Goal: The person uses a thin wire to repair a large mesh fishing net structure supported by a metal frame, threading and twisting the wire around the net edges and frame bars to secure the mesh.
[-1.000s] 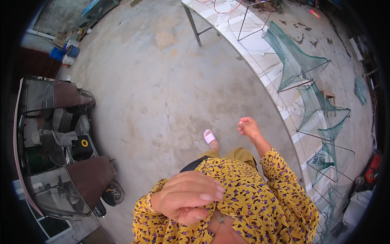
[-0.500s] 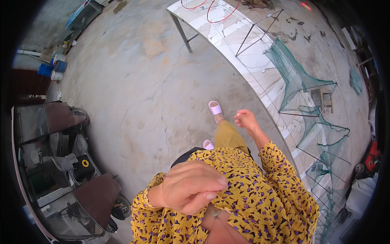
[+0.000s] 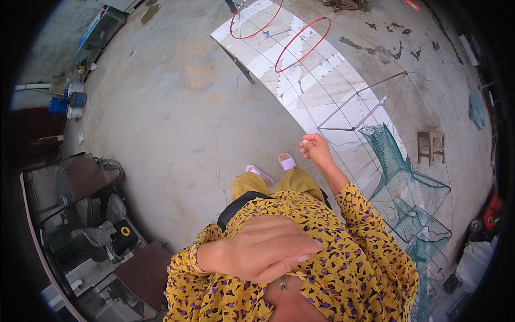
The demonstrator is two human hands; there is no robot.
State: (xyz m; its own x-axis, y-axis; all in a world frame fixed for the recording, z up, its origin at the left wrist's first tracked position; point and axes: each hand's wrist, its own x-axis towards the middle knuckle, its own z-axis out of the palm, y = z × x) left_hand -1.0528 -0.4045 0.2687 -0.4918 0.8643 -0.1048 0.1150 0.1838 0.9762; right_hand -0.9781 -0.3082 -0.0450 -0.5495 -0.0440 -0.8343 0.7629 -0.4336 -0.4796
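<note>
My left hand point(image 3: 268, 247) is in front of my chest, back up, fingers pressed together with the thumb beneath. Its palm is hidden. My right hand point(image 3: 317, 150) hangs by the near edge of a long table point(image 3: 313, 114) covered in white sheeting. Its fingers are curled against the thumb; anything in them is too small to make out. Just right of it, a metal rod frame point(image 3: 337, 129) stands on the sheeting, strung with thin cords. Green netting point(image 3: 390, 153) stretches from there toward the lower right over more frames. Neither hand touches the net.
Two red rings lie farther along the table, one being the nearer red ring point(image 3: 277, 68). A wooden stool point(image 3: 431, 146) stands beyond the table. At left is a vehicle with brown panels point(image 3: 91, 180). Blue containers point(image 3: 58, 104) sit by the far left wall.
My view has advanced along the table, so the rings, frame and netting appear lower. The stool shows more fully. Both feet are now nearly side by side. Both hands keep similar poses.
</note>
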